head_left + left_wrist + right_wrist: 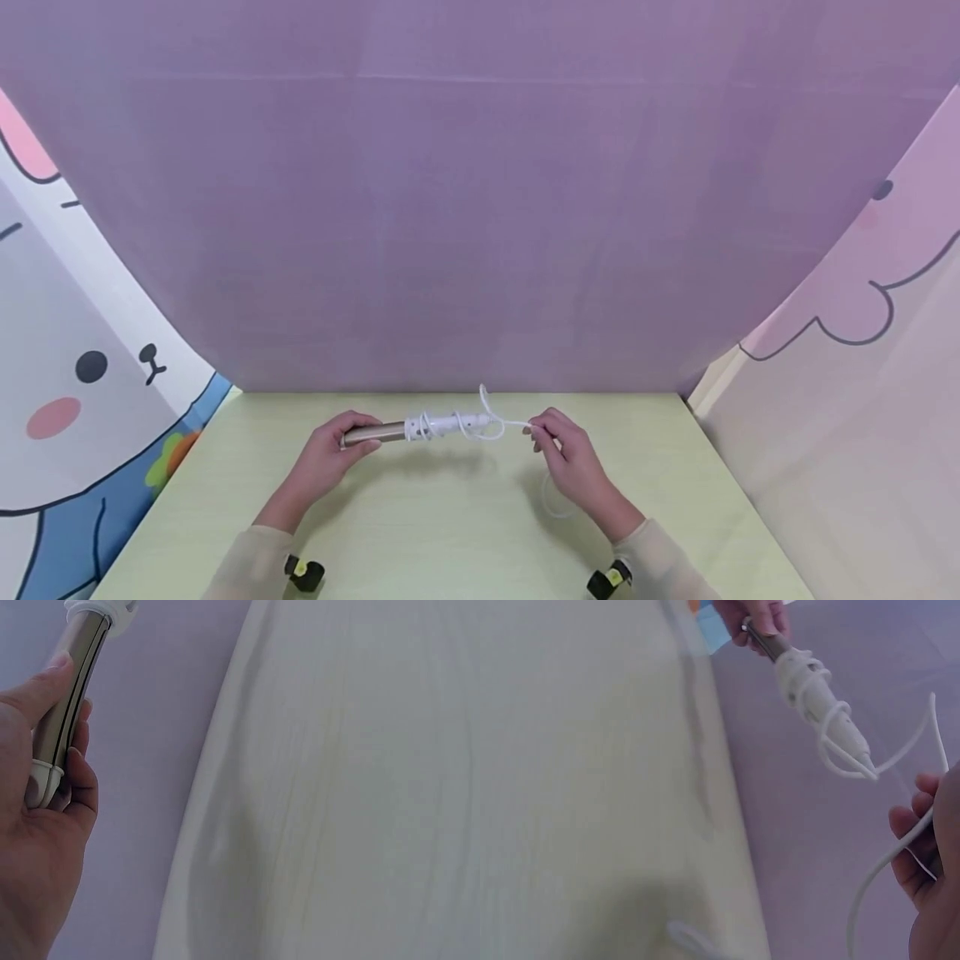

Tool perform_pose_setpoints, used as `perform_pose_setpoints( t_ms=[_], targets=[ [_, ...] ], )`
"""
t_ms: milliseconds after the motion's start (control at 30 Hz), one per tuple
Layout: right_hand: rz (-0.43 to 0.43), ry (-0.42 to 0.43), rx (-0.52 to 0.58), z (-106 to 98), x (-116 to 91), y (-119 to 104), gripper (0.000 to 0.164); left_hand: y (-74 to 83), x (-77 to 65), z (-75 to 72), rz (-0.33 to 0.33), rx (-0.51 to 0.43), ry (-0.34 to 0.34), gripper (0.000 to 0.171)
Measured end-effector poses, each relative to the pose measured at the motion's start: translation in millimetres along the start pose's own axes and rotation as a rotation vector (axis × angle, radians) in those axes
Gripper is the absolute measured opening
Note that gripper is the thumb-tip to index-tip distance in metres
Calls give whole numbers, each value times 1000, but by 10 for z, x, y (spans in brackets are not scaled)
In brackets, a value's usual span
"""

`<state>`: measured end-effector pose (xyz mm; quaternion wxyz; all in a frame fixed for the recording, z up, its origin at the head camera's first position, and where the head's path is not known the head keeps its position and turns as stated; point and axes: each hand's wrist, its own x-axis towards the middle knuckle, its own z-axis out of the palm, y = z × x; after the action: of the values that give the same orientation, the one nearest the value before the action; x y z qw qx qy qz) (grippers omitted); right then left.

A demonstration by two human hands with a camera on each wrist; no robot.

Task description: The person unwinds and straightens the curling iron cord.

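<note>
A hair straightener (442, 426) with a gold-brown barrel and a white handle is held level above the table. My left hand (330, 450) grips the barrel end, thumb along one side and fingers around the other, as the left wrist view shows on the barrel (71, 690). Loose coils of white cord (825, 742) wrap the handle. My right hand (567, 458) pinches the cord a short way off the handle's end. From those fingers the rest of the cord (866, 881) hangs down in a curve.
The pale yellow-green table (450, 533) lies under both hands. A purple cloth backdrop (480, 208) rises behind its far edge. Cartoon-printed panels stand at the left (82, 317) and right (847, 417). The cord's lower loop (555, 508) hangs beneath my right hand.
</note>
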<state>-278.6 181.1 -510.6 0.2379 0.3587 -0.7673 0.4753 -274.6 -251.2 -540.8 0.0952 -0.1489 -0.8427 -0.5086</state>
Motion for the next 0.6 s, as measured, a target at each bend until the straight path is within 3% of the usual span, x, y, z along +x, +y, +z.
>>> perform_pose_setpoints(
  t_ms=[133, 433, 600],
  targets=[
    [86, 75, 49, -44, 45, 43, 23, -18, -16, -23, 14, 0, -3, 23],
    [387, 205, 61, -157, 47, 259, 19, -29, -44, -79, 26, 11, -13, 24],
    [435, 236, 3, -209, -5, 404, 15, -34, -65, -112, 27, 9, -8, 23]
  ],
)
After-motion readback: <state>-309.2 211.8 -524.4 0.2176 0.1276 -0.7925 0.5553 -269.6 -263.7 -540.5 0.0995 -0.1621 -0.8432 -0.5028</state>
